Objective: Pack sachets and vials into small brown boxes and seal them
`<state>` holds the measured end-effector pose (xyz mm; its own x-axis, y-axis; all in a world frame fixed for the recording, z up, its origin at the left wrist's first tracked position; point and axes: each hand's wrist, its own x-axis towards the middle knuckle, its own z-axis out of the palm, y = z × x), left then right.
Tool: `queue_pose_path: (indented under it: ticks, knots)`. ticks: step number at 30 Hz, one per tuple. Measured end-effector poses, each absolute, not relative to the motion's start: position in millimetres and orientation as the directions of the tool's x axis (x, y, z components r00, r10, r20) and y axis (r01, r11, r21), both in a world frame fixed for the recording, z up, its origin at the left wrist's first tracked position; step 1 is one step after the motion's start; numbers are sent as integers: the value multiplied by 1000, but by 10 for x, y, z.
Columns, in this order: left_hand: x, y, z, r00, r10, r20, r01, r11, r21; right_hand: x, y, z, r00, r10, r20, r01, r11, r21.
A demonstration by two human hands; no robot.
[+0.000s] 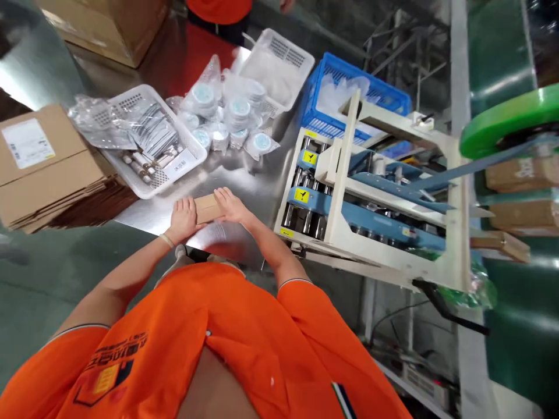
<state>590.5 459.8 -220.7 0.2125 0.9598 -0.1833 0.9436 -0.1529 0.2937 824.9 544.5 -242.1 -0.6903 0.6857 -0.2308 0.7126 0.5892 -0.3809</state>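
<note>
A small brown cardboard box (208, 209) rests at the near edge of the shiny metal table (236, 233), held between my two hands. My left hand (183, 219) is closed around its left end. At the other end, my right hand (231, 205) grips the box with its fingers over the top. Just beyond my hands sits a white basket (186, 160) containing bagged grey strips and small cylindrical parts. To its right lie several clear bags of round white pieces with pale blue labels (240, 107).
Flattened cardboard boxes (48, 169) are stacked at left, with a large carton (109, 29) behind. A second white basket (279, 64) and a blue crate (318, 87) stand at the back. A roller conveyor machine (362, 198) borders the table's right side. Another person in orange (220, 10) stands opposite.
</note>
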Motion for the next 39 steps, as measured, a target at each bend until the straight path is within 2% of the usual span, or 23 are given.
queue_pose_path:
  ticks: [3,4,6,8,10,16,23,25,28,30,33,36,39]
  knots:
    - [6320,4827,-2144,246,946,-211,959,-207,194,8708,5568,-2489,-564,806,-180,786,457,-417]
    - [6479,4935,-2122,251,943,-216,961,-217,170,8882,5562,-2521,-448,881,-152,838,355,-414]
    - [6808,5185,-2082,270,939,-215,960,-244,140,9198,5434,-2625,-110,989,-95,912,63,-406]
    - [7138,5470,-2055,305,930,-204,951,-285,123,9405,5161,-2803,201,976,-83,887,-217,-407]
    - [7466,5787,-2044,362,911,-196,931,-344,120,9487,4831,-3042,330,936,-125,848,-352,-396]
    - [8502,6837,-2091,587,797,-143,808,-568,156,9468,4366,-3585,302,942,-145,902,-331,-278]
    - [9737,7404,-2212,783,619,-57,610,-748,261,9487,4379,-3724,266,954,-135,917,-294,-269]
    - [10013,7378,-2231,806,591,-37,567,-752,336,9504,4367,-3748,279,952,-127,917,-303,-260]
    - [10244,7255,-2256,753,657,32,525,-629,574,9553,4387,-3765,288,953,-91,917,-302,-260]
    - [10156,7112,-2284,645,761,74,522,-509,685,9585,4409,-3738,277,958,-66,918,-285,-275]
    - [9471,6772,-2328,553,823,130,517,-462,721,9602,4390,-3594,328,944,-37,877,-318,-360]
    - [8166,6259,-2259,510,836,203,512,-485,710,9567,4405,-3335,416,909,-17,801,-375,-467]
    - [6536,5607,-1962,264,909,324,659,-415,627,9306,4710,-3028,344,939,3,787,-286,-546]
